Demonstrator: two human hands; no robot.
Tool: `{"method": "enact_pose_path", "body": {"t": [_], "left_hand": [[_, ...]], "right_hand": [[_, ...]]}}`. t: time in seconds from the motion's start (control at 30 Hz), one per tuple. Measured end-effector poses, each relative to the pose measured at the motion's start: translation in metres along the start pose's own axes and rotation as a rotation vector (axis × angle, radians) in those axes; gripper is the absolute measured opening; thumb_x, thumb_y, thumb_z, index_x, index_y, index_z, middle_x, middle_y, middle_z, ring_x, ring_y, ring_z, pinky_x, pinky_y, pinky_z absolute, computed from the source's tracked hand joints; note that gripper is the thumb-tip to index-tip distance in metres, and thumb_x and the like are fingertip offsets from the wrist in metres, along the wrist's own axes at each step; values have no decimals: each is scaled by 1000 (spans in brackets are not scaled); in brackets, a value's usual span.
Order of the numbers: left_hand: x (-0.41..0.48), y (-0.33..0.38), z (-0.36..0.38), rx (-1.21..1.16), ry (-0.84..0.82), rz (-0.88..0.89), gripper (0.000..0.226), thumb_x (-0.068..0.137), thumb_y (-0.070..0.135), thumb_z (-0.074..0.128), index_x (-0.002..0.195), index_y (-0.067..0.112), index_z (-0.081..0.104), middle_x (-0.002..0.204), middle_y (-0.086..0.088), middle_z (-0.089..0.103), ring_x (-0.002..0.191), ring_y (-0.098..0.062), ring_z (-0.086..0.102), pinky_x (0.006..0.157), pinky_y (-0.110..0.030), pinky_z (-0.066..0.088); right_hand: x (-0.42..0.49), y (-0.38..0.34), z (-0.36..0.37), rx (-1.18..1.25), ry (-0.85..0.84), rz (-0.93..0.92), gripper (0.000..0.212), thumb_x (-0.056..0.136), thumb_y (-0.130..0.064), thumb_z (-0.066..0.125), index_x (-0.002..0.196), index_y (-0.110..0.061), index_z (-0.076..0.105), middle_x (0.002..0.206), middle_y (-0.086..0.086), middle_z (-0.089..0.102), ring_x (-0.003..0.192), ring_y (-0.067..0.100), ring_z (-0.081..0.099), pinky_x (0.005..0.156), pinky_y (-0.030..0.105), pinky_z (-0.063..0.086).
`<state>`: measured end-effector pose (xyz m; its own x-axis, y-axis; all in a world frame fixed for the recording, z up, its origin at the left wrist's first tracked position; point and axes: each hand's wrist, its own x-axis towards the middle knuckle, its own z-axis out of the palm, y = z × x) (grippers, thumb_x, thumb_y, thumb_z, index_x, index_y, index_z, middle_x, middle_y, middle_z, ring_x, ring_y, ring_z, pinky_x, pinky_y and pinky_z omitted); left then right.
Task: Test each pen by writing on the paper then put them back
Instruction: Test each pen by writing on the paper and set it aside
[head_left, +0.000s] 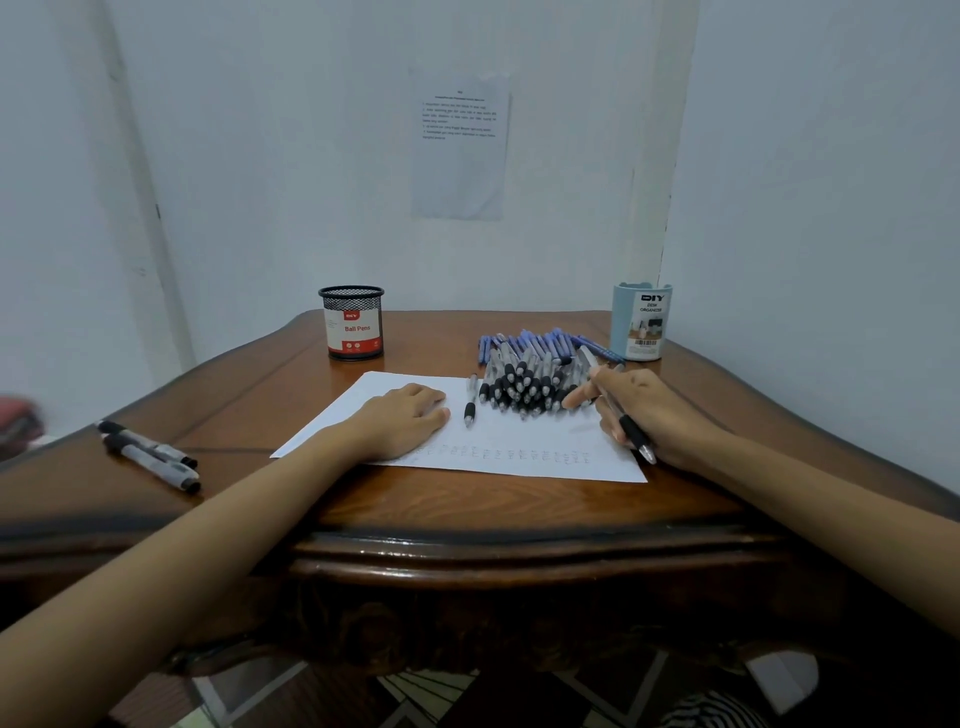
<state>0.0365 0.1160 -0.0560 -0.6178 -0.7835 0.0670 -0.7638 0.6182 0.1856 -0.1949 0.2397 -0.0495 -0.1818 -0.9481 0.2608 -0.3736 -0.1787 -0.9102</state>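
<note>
A white paper (519, 439) lies on the wooden table (467, 509), with a row of small scribbles along its near edge. My left hand (408, 415) rests flat on the paper's left part. My right hand (639, 410) grips a black-grip pen (631, 428), tip pointing toward me at the paper's right edge, while its index finger reaches to the pile. A pile of black-grip pens (530, 384) sits on the paper's far right, with blue pens (540, 343) behind it. One single pen (470, 400) lies beside my left hand.
A black mesh cup labelled Ball Pens (351, 322) stands at the back left. A light blue desk organiser (641, 322) stands at the back right. Two dark markers (150, 454) lie at the table's left. A printed sheet (460, 145) hangs on the wall.
</note>
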Motion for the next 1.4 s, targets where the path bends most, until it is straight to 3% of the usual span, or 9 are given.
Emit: {"method": "enact_pose_path", "body": {"t": [0.23,0.33,0.5,0.67,0.8,0.97,1.1,1.27,1.4], "left_hand": [[0,-1,-7,26,-3,17,46,99,40,31,140,19,36,148,-3,33,134,-20,34,111,-36,24],[7,-2,-11,33,0,7,46,98,41,35,138,19,40,146,-5,37,130,-22,39,110,-37,29],[10,-3,-7,22,-17,11,51,99,41,29,144,16,31,152,-4,27,137,-21,29,114,-37,22],[10,-8,-4,10,-11,25,51,100,41,26,144,18,29,152,-3,25,138,-20,27,113,-36,20],[10,-10,-8,-26,38,31,47,99,40,32,139,17,38,148,-5,33,132,-21,35,110,-35,27],[2,-36,-38,3,148,-53,42,98,37,37,130,12,48,135,-8,49,119,-24,46,100,-39,39],[-33,-86,-59,-20,226,-188,34,98,26,39,123,11,55,129,-7,54,117,-24,48,100,-37,38],[-99,-150,-58,-8,277,-404,37,98,24,39,129,7,50,133,-17,48,123,-29,44,100,-30,32],[-143,-178,-50,-45,294,-507,40,99,24,37,133,4,44,139,-20,43,129,-29,39,102,-28,27]], "right_hand": [[22,-9,0,-82,66,91,23,95,-20,50,95,-2,65,52,4,39,42,13,28,41,22,24],[51,-20,1,-341,27,100,29,96,-16,48,123,-6,53,70,7,50,46,11,36,38,18,29],[95,-17,11,-869,135,-12,38,90,-24,52,122,-3,60,125,15,60,108,29,59,94,40,48],[110,-9,20,-971,99,12,37,89,-24,52,109,3,65,115,22,64,100,34,62,87,44,52],[109,-13,28,-956,233,-63,30,93,-24,46,105,-7,68,88,6,66,66,19,52,69,29,45],[94,-40,69,-868,158,-278,18,92,-17,48,96,-22,65,63,-14,47,61,9,47,55,22,34],[78,-67,134,-779,-46,-406,19,88,-22,50,93,-27,67,67,-16,46,77,11,46,66,27,36],[58,-94,214,-719,-316,-469,25,92,-33,51,105,-19,67,87,-6,57,85,12,54,59,22,39],[51,-104,259,-614,-445,-433,35,89,-46,54,97,-16,70,94,-1,68,89,17,63,75,34,51]]}}
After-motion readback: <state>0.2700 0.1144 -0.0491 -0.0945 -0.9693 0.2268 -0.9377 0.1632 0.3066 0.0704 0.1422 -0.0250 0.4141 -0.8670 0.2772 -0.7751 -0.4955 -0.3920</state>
